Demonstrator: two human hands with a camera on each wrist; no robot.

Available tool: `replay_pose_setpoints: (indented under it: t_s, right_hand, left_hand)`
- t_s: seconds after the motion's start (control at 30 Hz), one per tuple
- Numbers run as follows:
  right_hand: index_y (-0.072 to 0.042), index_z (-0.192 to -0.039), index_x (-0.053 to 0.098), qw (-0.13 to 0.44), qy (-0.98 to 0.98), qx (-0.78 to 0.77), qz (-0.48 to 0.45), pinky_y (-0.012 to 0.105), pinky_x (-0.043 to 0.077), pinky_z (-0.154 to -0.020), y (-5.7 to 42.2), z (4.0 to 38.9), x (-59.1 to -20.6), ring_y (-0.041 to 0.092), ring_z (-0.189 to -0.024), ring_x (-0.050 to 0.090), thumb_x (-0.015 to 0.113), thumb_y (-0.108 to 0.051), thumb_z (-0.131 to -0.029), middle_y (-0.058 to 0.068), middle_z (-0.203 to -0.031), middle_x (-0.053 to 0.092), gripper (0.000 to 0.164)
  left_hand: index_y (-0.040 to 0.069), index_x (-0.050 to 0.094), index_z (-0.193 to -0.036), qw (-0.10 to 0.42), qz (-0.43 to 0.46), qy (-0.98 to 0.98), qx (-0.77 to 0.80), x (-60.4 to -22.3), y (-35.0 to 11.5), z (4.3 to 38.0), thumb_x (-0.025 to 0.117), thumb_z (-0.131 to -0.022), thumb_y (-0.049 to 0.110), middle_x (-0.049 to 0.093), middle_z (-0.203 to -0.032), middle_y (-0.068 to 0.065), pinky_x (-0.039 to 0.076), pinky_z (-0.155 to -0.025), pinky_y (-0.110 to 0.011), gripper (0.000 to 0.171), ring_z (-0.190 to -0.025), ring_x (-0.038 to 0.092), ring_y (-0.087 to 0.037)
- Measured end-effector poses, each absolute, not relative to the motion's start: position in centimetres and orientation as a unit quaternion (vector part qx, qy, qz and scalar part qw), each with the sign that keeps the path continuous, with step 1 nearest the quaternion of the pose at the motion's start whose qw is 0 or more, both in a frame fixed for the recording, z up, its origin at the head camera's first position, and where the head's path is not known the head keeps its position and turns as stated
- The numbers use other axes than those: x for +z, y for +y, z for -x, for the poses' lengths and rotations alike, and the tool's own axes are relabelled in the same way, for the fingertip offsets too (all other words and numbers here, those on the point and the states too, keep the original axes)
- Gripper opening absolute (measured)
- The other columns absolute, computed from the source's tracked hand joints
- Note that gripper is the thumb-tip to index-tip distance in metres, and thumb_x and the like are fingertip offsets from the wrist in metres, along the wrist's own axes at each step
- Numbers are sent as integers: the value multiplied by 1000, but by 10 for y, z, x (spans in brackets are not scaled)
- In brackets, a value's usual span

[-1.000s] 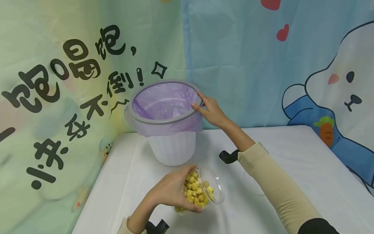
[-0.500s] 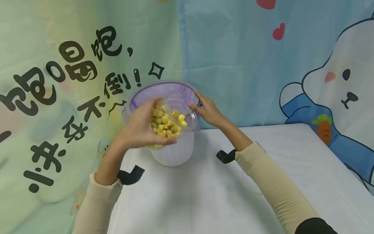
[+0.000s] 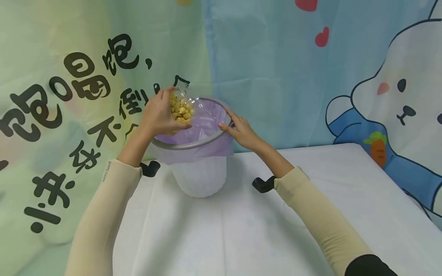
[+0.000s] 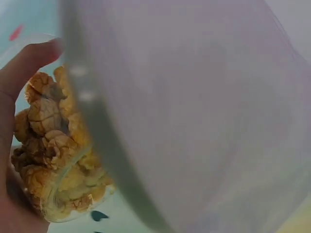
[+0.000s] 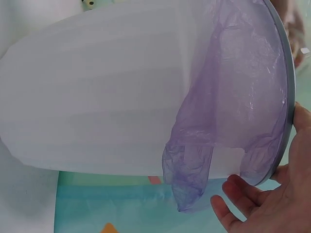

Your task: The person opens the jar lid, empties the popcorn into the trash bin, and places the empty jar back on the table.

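Observation:
My left hand (image 3: 156, 115) grips a clear plastic jar of yellow popcorn (image 3: 181, 109), tipped over the mouth of a white trash can (image 3: 200, 177). In the left wrist view, popcorn pieces (image 4: 46, 116) show through the jar wall, with the can's rim partly in front. A purple bin liner (image 3: 212, 115) lines the can and folds out over its grey rim (image 3: 190, 145). My right hand (image 3: 243, 132) holds the rim at its right side, the thumb over it. Seen from the right wrist, the fingers (image 5: 238, 191) reach along the outside by the hanging liner.
The can stands on a table with a white cloth (image 3: 241, 230), near the back edge. Behind it hangs a printed curtain (image 3: 262, 76) with black lettering and a white cartoon animal (image 3: 404, 99). Each wrist carries a black camera mount (image 3: 263, 185).
My left hand has lifted the popcorn jar from low over the table, up and left, to above the can, and tilted it. My right hand stays on the rim.

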State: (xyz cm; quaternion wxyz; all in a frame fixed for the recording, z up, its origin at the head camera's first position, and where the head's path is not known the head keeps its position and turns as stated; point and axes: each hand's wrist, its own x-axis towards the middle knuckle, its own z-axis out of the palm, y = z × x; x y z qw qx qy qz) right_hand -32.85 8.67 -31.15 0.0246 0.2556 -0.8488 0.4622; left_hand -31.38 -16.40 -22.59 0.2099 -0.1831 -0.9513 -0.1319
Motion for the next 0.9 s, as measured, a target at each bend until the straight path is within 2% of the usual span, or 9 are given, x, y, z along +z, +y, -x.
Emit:
replay_pose_setpoints:
  t_s: [0.17, 0.4, 0.7, 0.9]
  right_hand:
    - [-13, -145, 10, 21, -843, 472, -258, 45, 36, -90, 86, 330, -312, 28, -112, 35, 44, -45, -91, 15, -131, 36, 71]
    - [1, -142, 9, 7, -832, 489, -262, 49, 36, -90, 81, 295, -282, 37, -110, 37, 42, -15, -95, 27, -134, 30, 60]
    - [1, -142, 7, 12, -823, 499, -272, 47, 38, -88, 80, 297, -285, 36, -107, 41, 41, -15, -95, 26, -136, 29, 61]
    - [0, -143, 6, 8, -819, 507, -270, 48, 38, -88, 81, 301, -290, 36, -107, 41, 41, -16, -95, 26, -136, 28, 61]
  left_hand:
    - [11, 23, -139, 156, 172, -968, -98, -237, -170, 334, 79, -51, 53, 41, -132, -19, 38, -93, -49, 112, -114, 44, -37]
    - [13, 21, -140, 101, 187, -977, -28, -248, -165, 349, 80, -53, 50, 34, -139, -14, 33, -98, -50, 112, -121, 38, -36]
    - [10, 21, -140, 79, 227, -968, 69, -255, -162, 352, 78, -56, 47, 31, -142, -13, 21, -106, -48, 108, -130, 26, -34]
    - [9, 23, -139, 93, 240, -961, 105, -253, -163, 352, 80, -56, 43, 32, -141, -14, 23, -105, -47, 107, -128, 28, -33]
